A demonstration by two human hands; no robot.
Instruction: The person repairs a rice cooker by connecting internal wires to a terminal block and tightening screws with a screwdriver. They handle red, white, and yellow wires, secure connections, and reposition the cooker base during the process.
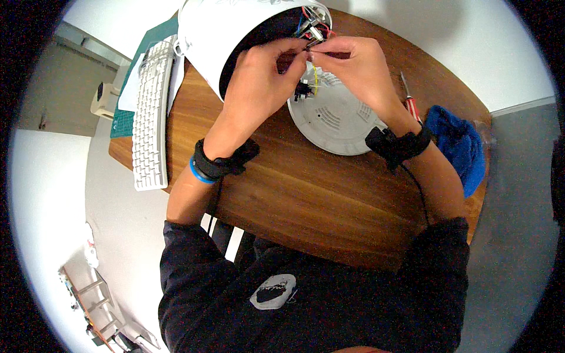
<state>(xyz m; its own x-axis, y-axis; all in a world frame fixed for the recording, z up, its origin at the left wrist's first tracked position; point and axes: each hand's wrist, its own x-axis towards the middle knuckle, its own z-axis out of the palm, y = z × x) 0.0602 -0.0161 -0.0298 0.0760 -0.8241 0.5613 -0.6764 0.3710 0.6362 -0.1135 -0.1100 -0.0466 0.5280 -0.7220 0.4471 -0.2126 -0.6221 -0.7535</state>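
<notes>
My left hand [262, 76] and my right hand [362, 73] meet fingertip to fingertip, each closed in a pinch. What they pinch is too small to make out. A yellow wire [316, 76] runs down from just below the fingertips to a small black part [303, 89]. That part is at the edge of a white round vented cover [335, 120], which lies on the table. Behind my left hand, a white bucket-shaped housing [218, 41] rests on its side, its dark mouth facing me. Metal parts with red and blue wires [313, 26] show at its mouth, just beyond my fingers.
Right of the cover lie a screwdriver [410, 103] with a red handle and a blue cloth [459, 147]. A white keyboard [151, 117] and a green mat [122, 123] are on the left of the wooden table [282, 194]. Black straps with cables circle both wrists.
</notes>
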